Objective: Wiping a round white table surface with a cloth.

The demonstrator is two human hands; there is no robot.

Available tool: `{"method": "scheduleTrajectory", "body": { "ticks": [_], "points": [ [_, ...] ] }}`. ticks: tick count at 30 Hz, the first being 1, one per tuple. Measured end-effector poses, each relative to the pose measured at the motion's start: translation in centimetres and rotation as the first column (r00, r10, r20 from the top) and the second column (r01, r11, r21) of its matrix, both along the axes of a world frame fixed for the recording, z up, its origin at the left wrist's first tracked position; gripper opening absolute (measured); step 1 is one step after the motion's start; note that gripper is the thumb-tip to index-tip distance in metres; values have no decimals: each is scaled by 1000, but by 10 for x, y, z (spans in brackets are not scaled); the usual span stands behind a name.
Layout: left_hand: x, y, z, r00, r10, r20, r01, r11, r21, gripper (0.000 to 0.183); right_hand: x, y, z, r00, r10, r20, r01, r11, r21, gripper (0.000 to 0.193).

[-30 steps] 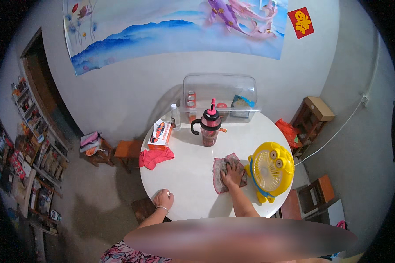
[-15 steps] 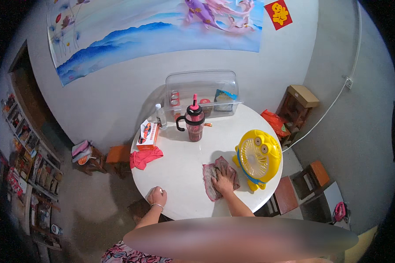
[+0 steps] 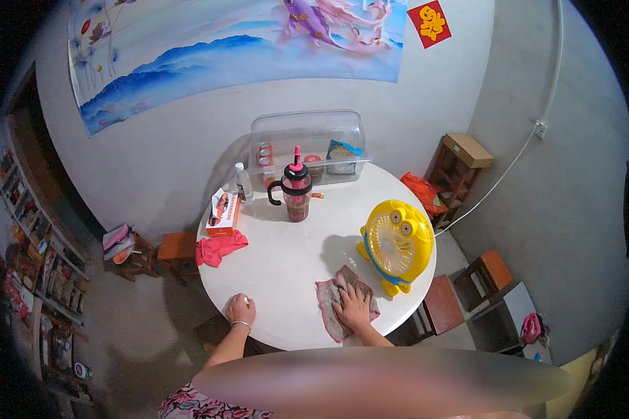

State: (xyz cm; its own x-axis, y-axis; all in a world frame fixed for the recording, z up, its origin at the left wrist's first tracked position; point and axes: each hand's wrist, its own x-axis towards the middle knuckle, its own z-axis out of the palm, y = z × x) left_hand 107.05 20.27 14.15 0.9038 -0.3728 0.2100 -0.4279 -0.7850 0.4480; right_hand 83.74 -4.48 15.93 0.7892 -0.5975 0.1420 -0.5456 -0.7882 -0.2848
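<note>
Flat on a grey cloth (image 3: 330,318) with a pinkish-red edge lies my right hand (image 3: 353,307), its fingers spread. The cloth rests rumpled on the white round table (image 3: 279,279), close to the near edge. At the table's near left edge my left hand (image 3: 240,309) is curled closed. A small white spot shows at its fingers, too small to name. Just beyond the cloth, to the right, stands a yellow owl-like fan (image 3: 398,244) with a blue band. Small pale marks show on the tabletop between fan and cloth.
A dark-lidded tumbler (image 3: 298,195) with handle and straw stands mid-table. Behind it is a clear plastic box (image 3: 307,133). Left are a clear bottle (image 3: 243,185), an orange-white carton (image 3: 222,213) and a red cloth (image 3: 221,248). Stools (image 3: 446,307) surround the table.
My right hand has slid the cloth across the tabletop toward the near edge, away from the fan. My left hand stays at the table edge. The whole view has shifted slightly.
</note>
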Motion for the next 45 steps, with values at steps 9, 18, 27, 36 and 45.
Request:
{"method": "scheduleTrajectory", "body": {
  "ticks": [9, 18, 27, 36, 45],
  "points": [
    [1, 12, -8, 999, -36, 13, 37, 999, -22, 18, -62, 51, -3, 998, 68, -15, -68, 997, -36, 55],
    [11, 10, -3, 999, -42, 11, 43, 997, -64, 17, -45, 68, -7, 998, 27, -61, -30, 998, -50, 55],
    [19, 19, -5, 1000, -27, -16, 26, 999, -46, 16, 19, 102, 5, 943, 291, -161, -296, 955, -10, 57],
    [23, 17, -9, 999, -45, -11, 45, 997, -58, 16, 80, 112, 17, 850, 479, -218, -486, 874, 26, 61],
    [23, 4, 9, 999, -44, -10, 43, 997, -70, 14, 133, 72, 18, 870, 460, -176, -465, 885, 19, 65]
  ]
}}
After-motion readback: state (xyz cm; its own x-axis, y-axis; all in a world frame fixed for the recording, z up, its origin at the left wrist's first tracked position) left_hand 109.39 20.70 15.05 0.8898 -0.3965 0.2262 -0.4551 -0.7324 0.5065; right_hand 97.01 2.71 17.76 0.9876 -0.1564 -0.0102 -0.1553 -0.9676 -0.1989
